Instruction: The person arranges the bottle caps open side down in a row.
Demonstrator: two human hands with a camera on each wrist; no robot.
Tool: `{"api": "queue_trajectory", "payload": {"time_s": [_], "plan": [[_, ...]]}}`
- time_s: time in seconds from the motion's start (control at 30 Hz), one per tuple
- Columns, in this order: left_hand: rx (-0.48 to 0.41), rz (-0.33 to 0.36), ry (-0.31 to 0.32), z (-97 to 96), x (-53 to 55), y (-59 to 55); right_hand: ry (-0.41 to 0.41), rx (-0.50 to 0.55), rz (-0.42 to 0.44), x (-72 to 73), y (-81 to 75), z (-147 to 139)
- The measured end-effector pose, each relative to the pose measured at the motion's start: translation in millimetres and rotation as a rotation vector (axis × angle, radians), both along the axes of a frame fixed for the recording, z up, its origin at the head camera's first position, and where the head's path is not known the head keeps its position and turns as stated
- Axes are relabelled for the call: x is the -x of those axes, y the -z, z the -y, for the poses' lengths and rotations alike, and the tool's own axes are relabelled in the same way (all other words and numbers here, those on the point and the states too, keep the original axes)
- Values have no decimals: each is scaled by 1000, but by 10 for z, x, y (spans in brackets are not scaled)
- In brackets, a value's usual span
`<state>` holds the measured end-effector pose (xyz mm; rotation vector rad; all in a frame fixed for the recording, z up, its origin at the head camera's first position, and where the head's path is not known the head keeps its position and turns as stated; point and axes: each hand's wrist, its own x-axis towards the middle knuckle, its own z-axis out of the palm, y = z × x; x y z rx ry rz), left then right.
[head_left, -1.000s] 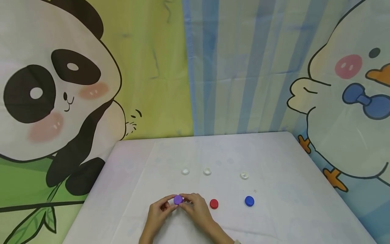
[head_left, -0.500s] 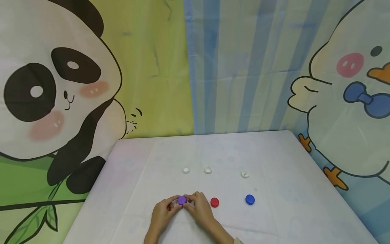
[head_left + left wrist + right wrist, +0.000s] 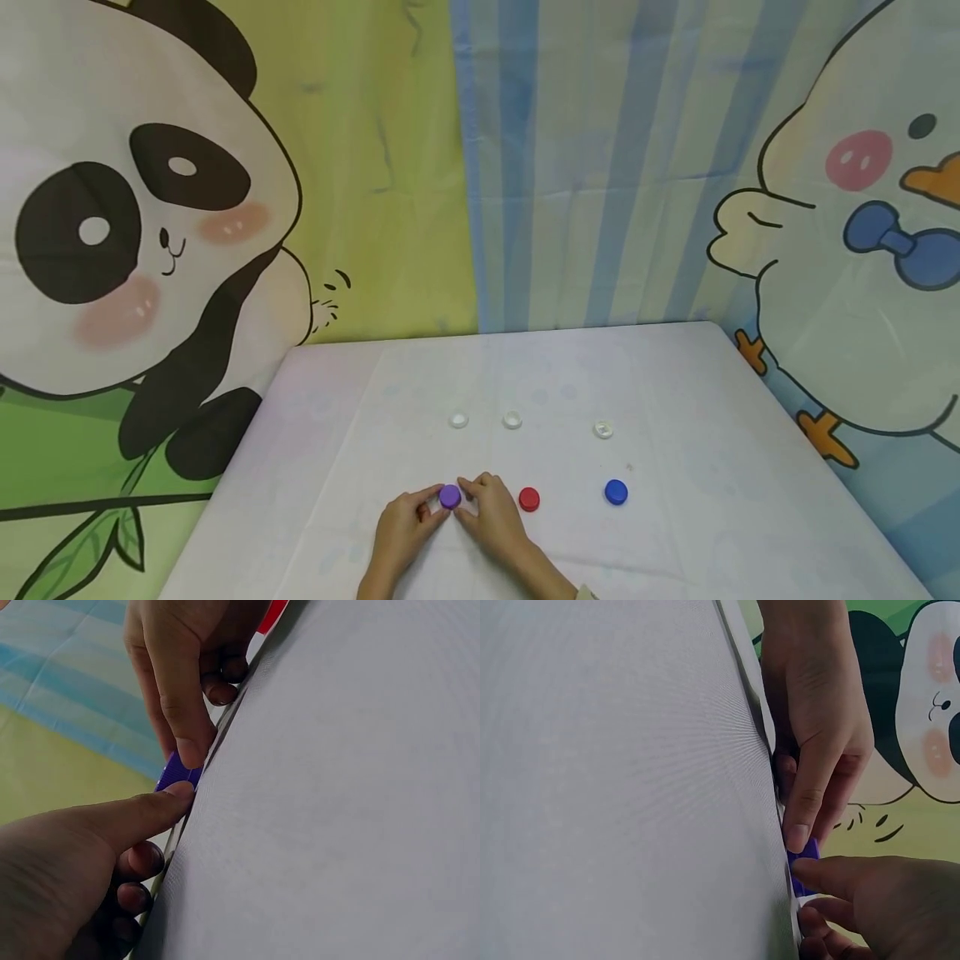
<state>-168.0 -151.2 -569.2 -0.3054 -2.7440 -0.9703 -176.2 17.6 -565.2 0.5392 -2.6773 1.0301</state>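
A purple bottle cap sits between both hands at the front of the white table. My left hand pinches its left side with thumb and index finger. My right hand has thumb and index finger around its right side, slightly spread. Both thumbs lie against the cap's ridged edge in the left wrist view. The right wrist view shows the cap partly covered by the thumbs. To the right of my right hand lies a red bottle cap, and farther right a blue bottle cap.
Three small white round pieces, one at left, one in the middle and one at right, lie in a row behind the coloured caps. The table meets cartoon-printed curtains at its back and sides.
Both hands have shifted slightly right with the purple cap, mostly in the first half second. The right fingertips have since spread a little. The red, blue and white pieces stay in place.
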Motion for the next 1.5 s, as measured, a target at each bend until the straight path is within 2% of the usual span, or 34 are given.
{"api": "queue_trajectory", "payload": {"time_s": [0.13,0.27,0.4,0.53,0.63,0.7,0.83,0.97,1.1,1.23,1.37,1.43,1.5], "plan": [[-27,53,23,27,16,-16,-13,-5,45,-14,-26,-10],[-77,152,64,83,42,-72,-36,-9,102,-16,-64,-22],[-107,271,153,138,63,-171,-71,73,260,3,-158,-78],[-63,357,264,151,68,-324,-71,179,374,81,-320,-193],[-2,404,285,137,61,-470,-60,209,378,179,-441,-275],[37,420,266,124,75,-564,-50,216,375,251,-512,-322],[87,380,178,108,198,-713,-33,223,313,421,-648,-386],[94,277,55,67,419,-799,-7,252,242,611,-772,-402],[109,201,-28,13,662,-844,4,267,209,794,-842,-374],[150,146,-42,-29,864,-826,0,251,195,948,-857,-295],[165,88,-14,-68,1053,-751,13,211,215,1103,-817,-207],[152,80,10,-82,1120,-711,12,195,240,1161,-768,-172],[140,101,25,-98,1165,-678,11,169,265,1199,-715,-145]]}}
